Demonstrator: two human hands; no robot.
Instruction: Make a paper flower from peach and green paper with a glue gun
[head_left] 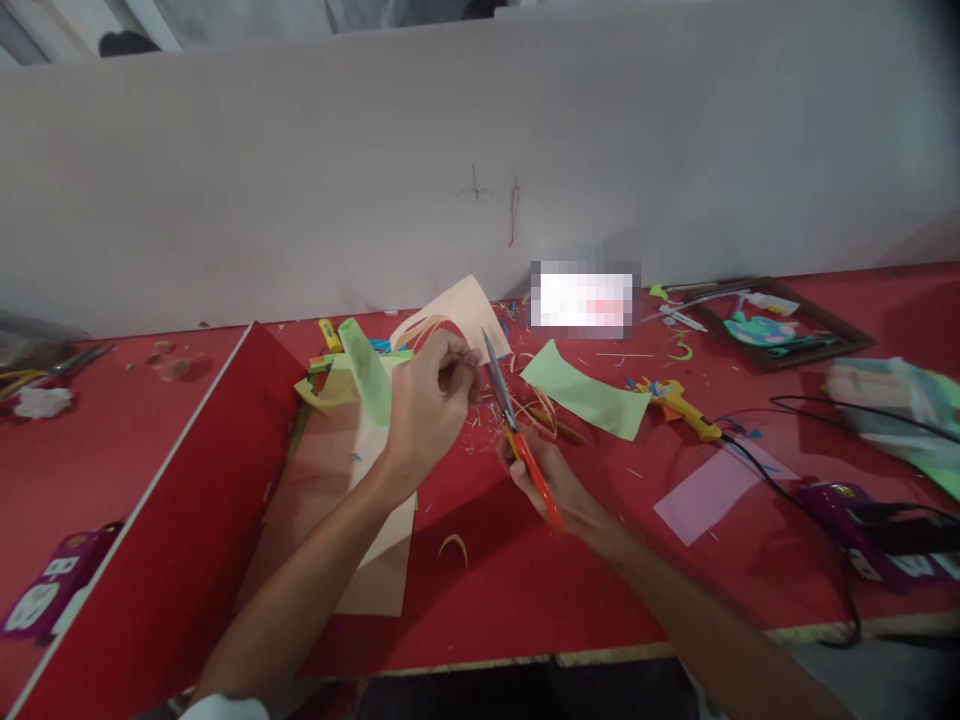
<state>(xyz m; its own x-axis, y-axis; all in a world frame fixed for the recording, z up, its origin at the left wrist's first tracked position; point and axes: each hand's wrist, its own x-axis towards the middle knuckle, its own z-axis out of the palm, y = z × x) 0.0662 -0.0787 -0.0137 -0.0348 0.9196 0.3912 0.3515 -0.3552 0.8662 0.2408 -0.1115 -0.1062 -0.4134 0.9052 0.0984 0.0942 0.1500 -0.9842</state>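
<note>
Left hand: my left hand (433, 400) is pinching the thin peach paper sheet (457, 312), lifting it off the red table (525, 590).
Right hand: my right hand (551, 480) is gripping the orange-handled scissors (517, 435), blades pointing up beside the paper.
Nearby: a pale green paper strip (585, 392) and a yellow glue gun (679, 405) are lying to my right.
Frame: a dark wooden frame (817, 335) is holding colourful paper shapes.

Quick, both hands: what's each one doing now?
Left hand: closed, pinching the peach paper.
Right hand: closed around orange-handled scissors.
</note>
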